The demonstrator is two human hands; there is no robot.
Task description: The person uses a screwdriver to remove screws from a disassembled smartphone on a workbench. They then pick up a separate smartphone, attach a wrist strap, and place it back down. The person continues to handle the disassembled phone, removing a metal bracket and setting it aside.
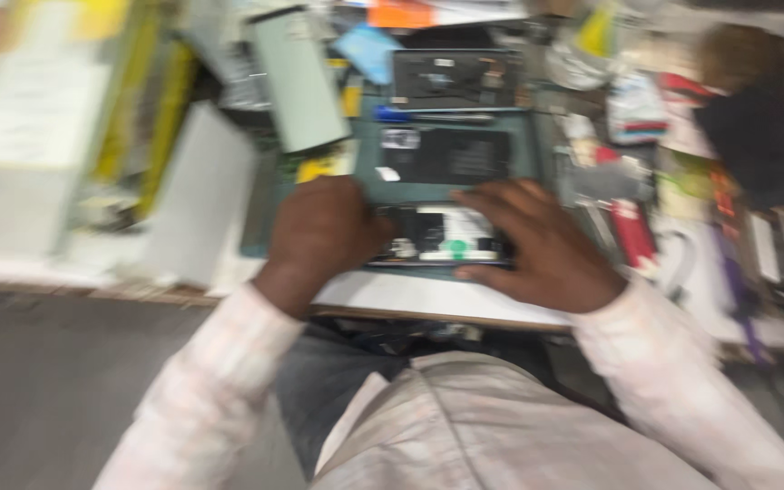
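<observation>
Here my left hand (324,231) lies curled on the left end of the opened phone (442,238), its fingers folded down and pressing, though the blur hides whether they pinch anything. My right hand (542,245) lies flat over the right end, the fingers (492,201) stretched along the top edge and the thumb at the lower edge, so it holds the device by its sides. The phone lies on a dark green mat (519,145) at the near edge of the worktop (428,299), directly in front of my body, and its white and green inner parts show between my two hands.

I judge that this work goes well only when both hands keep the phone steady against the mat and press lightly, because the inner parts look delicate.

Farther on the mat lies another dark opened device (451,156), then a blue pen-like tool (428,115), and beyond it a dark tray (455,79). A grey panel (299,80) leans at the left.
</observation>
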